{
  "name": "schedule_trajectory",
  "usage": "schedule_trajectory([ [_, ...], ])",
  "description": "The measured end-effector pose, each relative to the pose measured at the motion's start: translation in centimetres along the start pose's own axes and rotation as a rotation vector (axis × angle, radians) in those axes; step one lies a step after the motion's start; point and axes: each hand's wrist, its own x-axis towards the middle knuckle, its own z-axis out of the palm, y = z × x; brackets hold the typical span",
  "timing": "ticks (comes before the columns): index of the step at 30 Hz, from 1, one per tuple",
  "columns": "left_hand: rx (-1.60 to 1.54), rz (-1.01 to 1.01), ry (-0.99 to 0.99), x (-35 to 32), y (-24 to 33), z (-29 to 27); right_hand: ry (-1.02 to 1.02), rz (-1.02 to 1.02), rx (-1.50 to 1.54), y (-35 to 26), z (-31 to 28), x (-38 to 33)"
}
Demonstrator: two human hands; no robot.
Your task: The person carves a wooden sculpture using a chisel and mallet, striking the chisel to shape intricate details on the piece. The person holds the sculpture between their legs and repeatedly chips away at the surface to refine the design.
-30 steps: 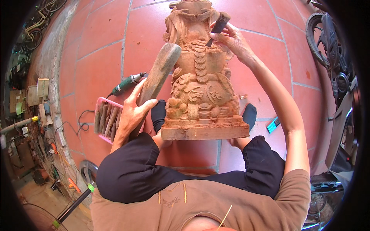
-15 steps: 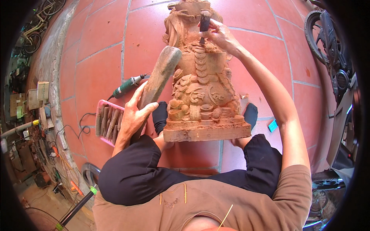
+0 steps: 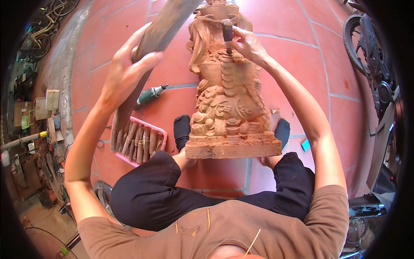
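Observation:
A tall reddish-brown carved wooden statue stands on the tiled floor between my feet. My left hand grips a long wooden mallet, raised high at the upper left of the statue. My right hand holds a chisel with a dark handle, its tip set against the statue's upper part. Both my legs in black trousers frame the statue's base.
A pink tray with several wooden-handled chisels lies left of the statue. A green power tool lies on the red floor tiles behind it. Clutter and bicycles line the left edge; a motorbike stands at the right.
My left hand has lifted the mallet up and away from the statue. My right hand has shifted the chisel slightly left on the statue's top. The view has come closer.

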Motion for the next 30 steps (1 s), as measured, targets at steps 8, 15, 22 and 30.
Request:
schedule_trajectory([
  [8, 0.200, 0.267, -0.005, 4.4, -4.2, 5.1, -0.022, 0.040, 0.037, -1.1, 0.3, 0.1],
  [15, 0.088, 0.227, 0.002, 4.2, -3.6, 6.2, -0.066, 0.049, -0.031, -0.5, -0.6, -0.3],
  [22, 0.285, 0.109, -0.107, 3.6, -3.1, 5.6, -0.083, 0.052, -0.079, -0.6, -0.6, -0.9],
  [30, -0.082, 0.173, -0.026, 3.4, -4.3, 5.0, -0.048, 0.170, 0.280, 1.3, -1.8, -1.2],
])
